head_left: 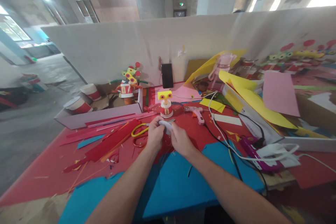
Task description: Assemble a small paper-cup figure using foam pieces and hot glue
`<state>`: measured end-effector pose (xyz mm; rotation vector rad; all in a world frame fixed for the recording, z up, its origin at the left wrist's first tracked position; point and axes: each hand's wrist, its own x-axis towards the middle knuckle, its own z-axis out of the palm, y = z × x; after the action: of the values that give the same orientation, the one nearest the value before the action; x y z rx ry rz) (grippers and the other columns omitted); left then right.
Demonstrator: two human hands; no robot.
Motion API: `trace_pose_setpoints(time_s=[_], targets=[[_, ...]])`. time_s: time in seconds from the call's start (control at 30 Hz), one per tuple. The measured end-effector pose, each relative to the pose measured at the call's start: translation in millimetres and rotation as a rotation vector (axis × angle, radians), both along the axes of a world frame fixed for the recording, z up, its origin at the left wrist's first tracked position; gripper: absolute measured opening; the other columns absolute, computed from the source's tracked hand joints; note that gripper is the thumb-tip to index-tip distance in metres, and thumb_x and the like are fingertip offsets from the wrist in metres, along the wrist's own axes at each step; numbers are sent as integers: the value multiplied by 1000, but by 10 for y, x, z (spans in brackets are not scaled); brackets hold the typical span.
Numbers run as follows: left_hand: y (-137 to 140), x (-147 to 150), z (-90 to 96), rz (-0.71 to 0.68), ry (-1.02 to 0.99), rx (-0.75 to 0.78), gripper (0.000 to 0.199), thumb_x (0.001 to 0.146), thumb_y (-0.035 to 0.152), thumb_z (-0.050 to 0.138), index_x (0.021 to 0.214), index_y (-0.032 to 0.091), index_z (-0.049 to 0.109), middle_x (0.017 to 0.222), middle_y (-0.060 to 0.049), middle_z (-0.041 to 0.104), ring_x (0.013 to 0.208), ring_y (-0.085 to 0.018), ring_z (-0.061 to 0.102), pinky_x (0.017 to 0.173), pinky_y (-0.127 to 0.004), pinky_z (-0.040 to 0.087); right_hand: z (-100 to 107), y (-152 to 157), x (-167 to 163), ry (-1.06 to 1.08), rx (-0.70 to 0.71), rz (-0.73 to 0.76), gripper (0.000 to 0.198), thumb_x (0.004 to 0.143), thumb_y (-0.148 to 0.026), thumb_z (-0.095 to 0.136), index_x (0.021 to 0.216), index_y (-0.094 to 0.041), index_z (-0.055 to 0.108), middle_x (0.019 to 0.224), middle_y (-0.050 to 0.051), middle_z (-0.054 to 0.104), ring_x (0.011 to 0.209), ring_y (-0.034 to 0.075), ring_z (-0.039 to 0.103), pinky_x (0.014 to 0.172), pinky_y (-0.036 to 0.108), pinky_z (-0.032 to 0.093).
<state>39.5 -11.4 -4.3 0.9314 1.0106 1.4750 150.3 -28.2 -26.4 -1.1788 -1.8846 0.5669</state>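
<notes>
Fingers (175, 133), pale piece (165, 124) between them

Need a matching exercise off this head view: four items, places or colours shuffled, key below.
1. pale piece
2. glue gun
3. power strip
4. black rectangular device

A. purple
B. upright in front of the pale partition
C. pink
D. held by the left hand and right hand

Pairs: 1-D, 2-C, 3-A, 4-B
</notes>
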Motion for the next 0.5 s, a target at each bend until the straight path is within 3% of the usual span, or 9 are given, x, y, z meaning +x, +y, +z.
trace_pose_setpoints(time_s=[0.23,0.5], targets=[[-6,-36,106,-212,-109,-44,27,55,14,69,78,16,55,67,3,61,54,-9,55,54,-21,43,11,62,73,195,-159,-34,18,94,-28,34,87,-20,48,57,0,56,54,17,58,52,24,40],[1,11,51,-107,-6,-67,20,56,16,63,75,16,55,58,5,60,46,-8,52,47,-19,39,-44,58,26,79,-35,-67,16,90,-19,36,95,-17,52,79,8,65,73,20,63,62,27,44]])
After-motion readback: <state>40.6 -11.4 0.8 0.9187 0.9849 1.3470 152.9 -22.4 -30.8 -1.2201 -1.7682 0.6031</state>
